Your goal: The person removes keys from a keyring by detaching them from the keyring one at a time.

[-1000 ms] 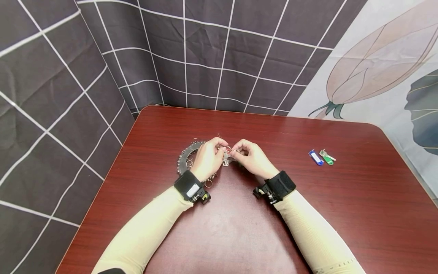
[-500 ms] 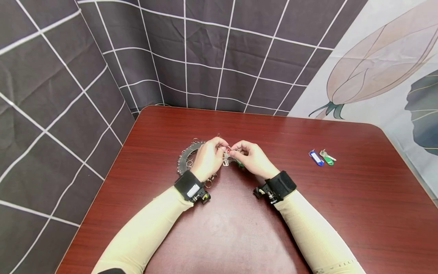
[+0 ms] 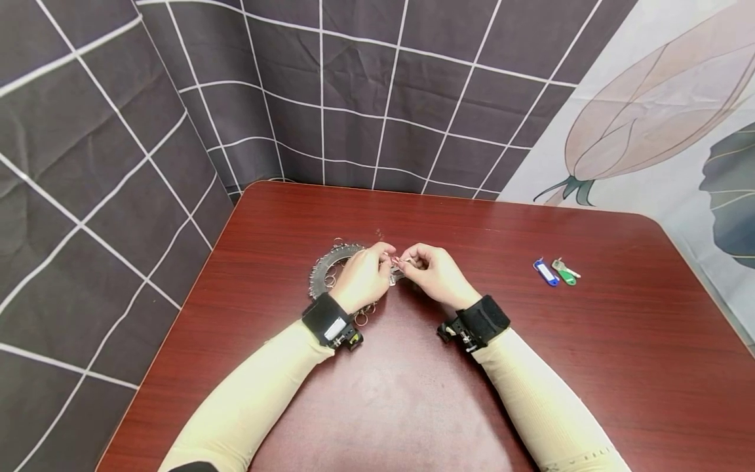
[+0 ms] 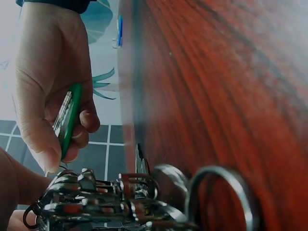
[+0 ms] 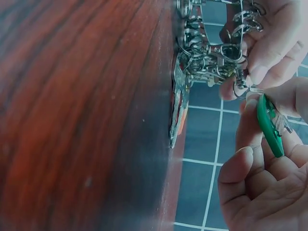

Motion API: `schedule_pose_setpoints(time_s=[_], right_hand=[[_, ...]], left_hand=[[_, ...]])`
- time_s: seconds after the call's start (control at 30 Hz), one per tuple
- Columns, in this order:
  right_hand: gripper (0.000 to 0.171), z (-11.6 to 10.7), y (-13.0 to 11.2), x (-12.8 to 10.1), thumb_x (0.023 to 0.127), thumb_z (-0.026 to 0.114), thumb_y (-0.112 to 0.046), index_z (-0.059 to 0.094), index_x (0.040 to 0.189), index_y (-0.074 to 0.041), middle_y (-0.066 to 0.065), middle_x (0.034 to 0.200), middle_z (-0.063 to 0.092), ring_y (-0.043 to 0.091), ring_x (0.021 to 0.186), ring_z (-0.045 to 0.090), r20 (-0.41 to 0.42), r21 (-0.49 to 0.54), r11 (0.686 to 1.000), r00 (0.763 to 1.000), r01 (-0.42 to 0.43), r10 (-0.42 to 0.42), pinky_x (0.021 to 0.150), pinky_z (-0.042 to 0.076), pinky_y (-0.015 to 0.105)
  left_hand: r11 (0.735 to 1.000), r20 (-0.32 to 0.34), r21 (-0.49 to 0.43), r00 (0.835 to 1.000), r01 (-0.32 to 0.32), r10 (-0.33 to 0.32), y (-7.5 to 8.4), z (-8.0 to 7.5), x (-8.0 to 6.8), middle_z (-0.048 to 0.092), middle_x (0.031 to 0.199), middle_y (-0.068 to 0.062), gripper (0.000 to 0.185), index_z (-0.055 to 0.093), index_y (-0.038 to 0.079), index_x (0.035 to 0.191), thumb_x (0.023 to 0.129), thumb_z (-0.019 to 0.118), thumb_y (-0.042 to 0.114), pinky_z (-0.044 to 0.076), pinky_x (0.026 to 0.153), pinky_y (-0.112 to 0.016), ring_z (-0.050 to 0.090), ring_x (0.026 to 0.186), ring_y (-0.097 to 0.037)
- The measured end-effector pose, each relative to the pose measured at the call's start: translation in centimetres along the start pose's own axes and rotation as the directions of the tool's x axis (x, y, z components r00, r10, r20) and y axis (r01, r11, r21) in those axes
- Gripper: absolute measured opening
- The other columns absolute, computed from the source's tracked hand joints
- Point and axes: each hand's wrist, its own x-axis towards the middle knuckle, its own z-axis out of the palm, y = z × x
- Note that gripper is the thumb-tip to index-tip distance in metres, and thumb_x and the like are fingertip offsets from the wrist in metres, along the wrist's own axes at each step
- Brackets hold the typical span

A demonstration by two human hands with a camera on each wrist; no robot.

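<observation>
Right hand [image 3: 434, 274] pinches a green plastic key tag [image 5: 270, 133]; just beside its fingertips, left hand [image 3: 361, 278] pinches a silver metal clip [image 5: 242, 80]. Linking them, seemingly, calls for steady alignment.

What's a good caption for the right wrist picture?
Right hand holding a green tag, left hand at shiny rings.

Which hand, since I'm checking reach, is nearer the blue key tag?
Right. The right hand is left of the blue key tag, apart from it; the left hand is farther left, beyond the right hand.
</observation>
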Motion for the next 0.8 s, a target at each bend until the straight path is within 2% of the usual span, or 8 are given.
schedule_pose_setpoints(time_s=[0.13, 0.27, 0.37, 0.5, 0.63, 0.8], right_hand=[[0.004, -0.1, 0.0, 0.0, 0.089, 0.067, -0.01, 0.067, 0.087, -0.006, -0.001, 0.065, 0.057, 0.012, 0.052, 0.05, -0.006, -0.026, 0.999, 1.0, -0.018, 0.018, 0.049, 0.04, 0.023], [0.005, -0.1, 0.0, -0.1, 0.09, 0.067, -0.012, 0.067, 0.086, -0.009, -0.002, 0.062, 0.056, 0.011, 0.051, 0.05, -0.012, -0.047, 0.998, 0.999, -0.036, 0.035, 0.048, 0.038, 0.023], [0.006, -0.1, -0.1, -0.1, 0.091, 0.066, -0.013, 0.068, 0.087, -0.009, -0.002, 0.062, 0.056, 0.012, 0.051, 0.049, -0.013, -0.043, 0.998, 0.999, -0.044, 0.044, 0.047, 0.038, 0.023], [0.006, -0.2, -0.2, -0.1, 0.092, 0.065, -0.014, 0.068, 0.09, -0.009, -0.001, 0.062, 0.055, 0.012, 0.051, 0.049, -0.018, -0.032, 0.999, 0.999, -0.041, 0.041, 0.047, 0.038, 0.024], [0.005, -0.2, -0.2, 0.0, 0.092, 0.066, -0.015, 0.067, 0.091, -0.01, -0.002, 0.063, 0.055, 0.011, 0.052, 0.048, -0.025, -0.029, 0.999, 0.999, -0.037, 0.036, 0.049, 0.038, 0.023], [0.005, -0.6, -2.9, -0.4, 0.09, 0.066, -0.006, 0.065, 0.092, 0.0, 0.008, 0.069, 0.059, 0.012, 0.057, 0.049, 0.008, 0.005, 0.999, 0.999, -0.035, 0.035, 0.052, 0.037, 0.021]], left_hand=[[1.0, 0.009, -0.002, 1.0, 0.013, -0.013, 0.1, 0.0, 0.0, 0.067, 0.085, 0.0, 0.027, 0.06, 0.006, 0.117, 0.093, 0.049, 0.009, 0.048, 0.074, -0.035, 0.06, 0.081, -0.017], [1.0, 0.001, -0.005, 1.0, 0.029, -0.029, 0.1, 0.0, 0.0, 0.067, 0.09, -0.002, 0.024, 0.065, 0.008, 0.112, 0.094, 0.048, 0.01, 0.048, 0.076, -0.036, 0.061, 0.083, -0.018], [0.998, -0.01, -0.036, 0.999, 0.043, -0.044, -0.1, 0.2, 0.1, 0.068, 0.09, 0.0, 0.021, 0.067, 0.01, 0.108, 0.094, 0.051, 0.012, 0.048, 0.073, -0.034, 0.061, 0.08, -0.016], [0.993, -0.053, -0.106, 0.997, 0.052, -0.058, -0.4, 0.3, 0.2, 0.065, 0.08, 0.006, 0.015, 0.069, 0.013, 0.101, 0.091, 0.058, 0.014, 0.046, 0.062, -0.029, 0.057, 0.068, -0.011], [0.987, -0.097, -0.151, 0.993, 0.05, -0.065, -0.4, 0.3, 0.2, 0.063, 0.078, 0.007, 0.013, 0.069, 0.014, 0.098, 0.089, 0.06, 0.012, 0.044, 0.06, -0.028, 0.053, 0.065, -0.01], [0.987, -0.125, -0.16, 0.991, 0.034, -0.054, -0.2, 0.1, 0.0, 0.06, 0.074, 0.004, 0.017, 0.069, 0.016, 0.101, 0.091, 0.058, 0.01, 0.04, 0.054, -0.03, 0.048, 0.059, -0.012]])
